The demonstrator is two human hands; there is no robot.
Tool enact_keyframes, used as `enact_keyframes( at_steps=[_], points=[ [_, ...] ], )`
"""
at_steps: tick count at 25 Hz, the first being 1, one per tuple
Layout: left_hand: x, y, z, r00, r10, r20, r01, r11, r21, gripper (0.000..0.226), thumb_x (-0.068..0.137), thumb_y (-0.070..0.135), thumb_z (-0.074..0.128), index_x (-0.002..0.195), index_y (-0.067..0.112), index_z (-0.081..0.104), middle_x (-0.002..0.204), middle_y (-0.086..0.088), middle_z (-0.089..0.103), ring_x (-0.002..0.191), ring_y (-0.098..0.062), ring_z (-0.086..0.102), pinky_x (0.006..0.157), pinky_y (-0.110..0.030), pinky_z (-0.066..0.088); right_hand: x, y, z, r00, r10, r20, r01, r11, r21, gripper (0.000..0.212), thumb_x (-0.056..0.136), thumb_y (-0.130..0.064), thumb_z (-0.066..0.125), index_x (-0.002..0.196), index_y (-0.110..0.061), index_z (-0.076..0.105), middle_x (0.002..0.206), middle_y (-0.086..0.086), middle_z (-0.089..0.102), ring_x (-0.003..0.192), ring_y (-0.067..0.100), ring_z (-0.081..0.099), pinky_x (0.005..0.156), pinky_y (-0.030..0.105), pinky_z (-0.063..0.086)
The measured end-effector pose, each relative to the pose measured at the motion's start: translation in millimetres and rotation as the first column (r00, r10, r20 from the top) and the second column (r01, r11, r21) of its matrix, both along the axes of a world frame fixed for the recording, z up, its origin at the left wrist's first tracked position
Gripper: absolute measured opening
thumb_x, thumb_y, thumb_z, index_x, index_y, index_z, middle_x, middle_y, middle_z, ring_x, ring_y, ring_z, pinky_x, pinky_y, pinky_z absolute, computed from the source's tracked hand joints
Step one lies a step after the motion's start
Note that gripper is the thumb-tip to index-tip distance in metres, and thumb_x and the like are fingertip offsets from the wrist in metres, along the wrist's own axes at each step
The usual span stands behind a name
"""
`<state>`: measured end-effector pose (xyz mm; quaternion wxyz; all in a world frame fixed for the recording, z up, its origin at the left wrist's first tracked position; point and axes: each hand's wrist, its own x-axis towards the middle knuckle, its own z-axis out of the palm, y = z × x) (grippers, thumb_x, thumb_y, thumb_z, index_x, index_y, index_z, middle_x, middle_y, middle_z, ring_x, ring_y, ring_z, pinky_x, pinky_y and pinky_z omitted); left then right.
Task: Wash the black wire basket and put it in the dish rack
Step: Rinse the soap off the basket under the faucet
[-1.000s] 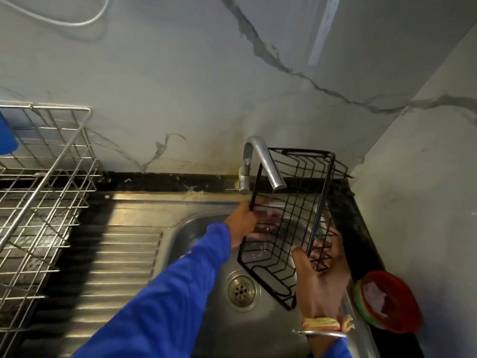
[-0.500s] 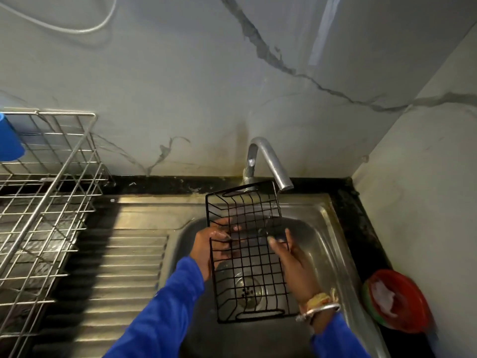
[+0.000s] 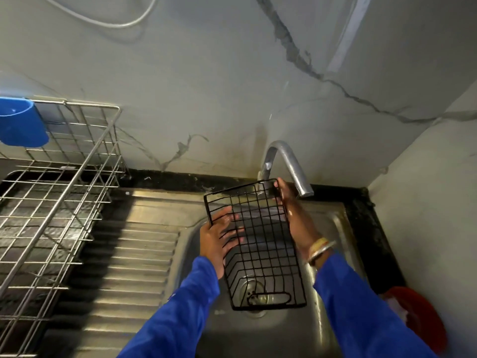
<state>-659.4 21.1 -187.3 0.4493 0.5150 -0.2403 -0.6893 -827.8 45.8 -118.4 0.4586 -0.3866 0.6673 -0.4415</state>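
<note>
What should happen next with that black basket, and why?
Probably swing the black wire basket left toward the dish rack: the left hand and right hand hold it above the sink, and no water visibly runs from the faucet.

This is a kitchen, at the washing-up corner. A stainless steel sink [image 3: 333,228] with a ribbed drainboard [image 3: 134,254] is set into a black counter [image 3: 180,178], and a curved chrome tap [image 3: 286,161] rises at the back of the basin. A wire dish rack [image 3: 90,107] stands on the drainboard side with a blue plastic cup [image 3: 22,122] hung on it. Grey-veined, marble-look wall panels [image 3: 206,86] meet in the corner, and a red plastic bowl [image 3: 423,313] sits on the counter beside the sink.
</note>
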Motion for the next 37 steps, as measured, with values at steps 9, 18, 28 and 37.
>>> enact_keyframes(
  at_steps=[9,18,28,37],
  points=[
    [3,2,-5,0.996,-0.071,0.052,0.074,0.996,-0.055,0.037,0.1,0.013,0.04,0.126,0.013,0.067,0.116,-0.015,0.075,0.097,-0.039,0.072,0.086,-0.051,0.059,-9,9,-21,0.985,-0.072,0.155,0.039,0.978,0.205,0.062,0.093,-0.066,0.031,0.128,-0.02,0.055,0.123,0.014,0.061,0.101,0.038,0.06,0.087,0.043,0.055],
    [5,-7,0,1.0,0.014,-0.013,-0.015,0.991,-0.13,0.039,0.095,0.003,0.044,0.123,0.015,0.07,0.114,-0.017,0.075,0.096,-0.037,0.073,0.081,-0.044,0.061,-14,14,-23,0.973,-0.013,0.229,-0.049,0.963,0.265,0.068,0.094,-0.064,0.028,0.116,-0.011,0.064,0.108,0.014,0.071,0.098,0.032,0.069,0.086,0.039,0.055],
    [6,-10,9,0.982,0.166,-0.096,-0.178,0.974,-0.139,0.054,0.078,0.019,0.048,0.127,0.008,0.067,0.114,-0.019,0.074,0.095,-0.037,0.071,0.087,-0.047,0.057,-18,-12,-52,0.993,-0.031,0.114,0.005,0.976,0.216,0.086,0.072,-0.088,0.038,0.119,-0.021,0.064,0.11,0.008,0.071,0.103,0.032,0.066,0.094,0.05,0.051],
    [-4,2,-9,0.998,0.038,-0.045,-0.046,0.982,-0.183,0.055,0.078,-0.01,0.038,0.119,0.008,0.069,0.111,-0.019,0.075,0.095,-0.036,0.071,0.072,-0.039,0.063,-22,-25,-21,0.945,-0.04,0.325,0.004,0.994,0.109,0.065,0.101,-0.05,0.026,0.115,0.0,0.065,0.098,0.018,0.073,0.088,0.032,0.071,0.079,0.039,0.056]
  ],
)
